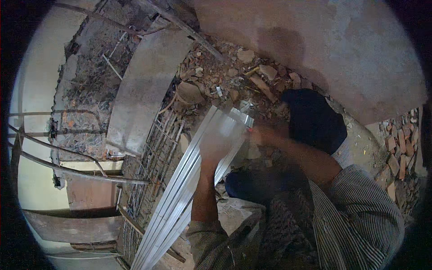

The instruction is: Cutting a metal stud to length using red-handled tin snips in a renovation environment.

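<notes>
Long, shiny metal channels (173, 204) lie side by side, slanting from the lower left up to the middle. My left hand (213, 146) is over their upper part and seems to touch them; its fingers are smeared by motion. Close to the channels' far end (238, 114) is my right hand (264, 135), blurred and closed. A small red spot (249, 129) shows at its fingertips, but what it holds is too unclear to name. Both forearms come out of striped sleeves. My dark-clothed knees (315, 119) are bent on either side of the right forearm.
Broken brick and stone rubble (234, 69) lies beyond the channels. A rebar cage (153, 148) runs along their left, near a large curved-looking panel (148, 81). Bent poles (81, 173) cross the left side. A plastered wall (351, 49) rises at the far right; bricks (400, 148) are piled beside it.
</notes>
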Available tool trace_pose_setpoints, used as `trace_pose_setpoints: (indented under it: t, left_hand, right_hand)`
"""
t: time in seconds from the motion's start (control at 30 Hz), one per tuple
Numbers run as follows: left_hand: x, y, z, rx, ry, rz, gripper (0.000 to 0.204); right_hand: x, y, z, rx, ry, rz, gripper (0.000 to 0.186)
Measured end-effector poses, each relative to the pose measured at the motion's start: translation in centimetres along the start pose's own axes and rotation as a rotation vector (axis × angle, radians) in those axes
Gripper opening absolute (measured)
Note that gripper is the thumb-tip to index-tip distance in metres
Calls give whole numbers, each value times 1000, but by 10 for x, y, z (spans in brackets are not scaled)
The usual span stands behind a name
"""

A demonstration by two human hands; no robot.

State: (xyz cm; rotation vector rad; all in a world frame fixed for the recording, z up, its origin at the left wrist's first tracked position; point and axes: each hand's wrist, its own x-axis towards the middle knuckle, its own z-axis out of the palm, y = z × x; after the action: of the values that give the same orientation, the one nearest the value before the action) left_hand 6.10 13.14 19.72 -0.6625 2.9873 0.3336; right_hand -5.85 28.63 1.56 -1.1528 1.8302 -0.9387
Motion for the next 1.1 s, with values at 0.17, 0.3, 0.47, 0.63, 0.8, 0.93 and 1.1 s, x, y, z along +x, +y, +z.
trace_pose_setpoints:
  t: [0.17, 0.3, 0.47, 0.63, 0.8, 0.93, 1.1]
  left_hand:
    - [6, -10, 8, 41, -50, 57, 61]
    - [11, -22, 13, -229, -51, 108, 59]
    - [18, -37, 26, -98, -92, 120, 56]
    - [14, -34, 17, -330, -113, 138, 54]
    - [16, -26, 7, -380, -249, 81, 51]
    - [24, -53, 35, -322, -253, 227, 47]
    - [25, -78, 69, -47, 75, 467, 44]
  right_hand:
    - [2, 22, 14, -338, 52, 134, 32]
    - [-14, 10, 12, -399, 203, 107, 36]
    - [-9, 6, 15, 437, 365, 24, 44]
    - [11, 38, 21, -439, -73, 93, 44]
    - [9, 39, 26, 141, 117, 20, 39]
    - [-1, 25, 19, 312, 142, 48, 39]
    - [-2, 25, 13, 141, 13, 133, 39]
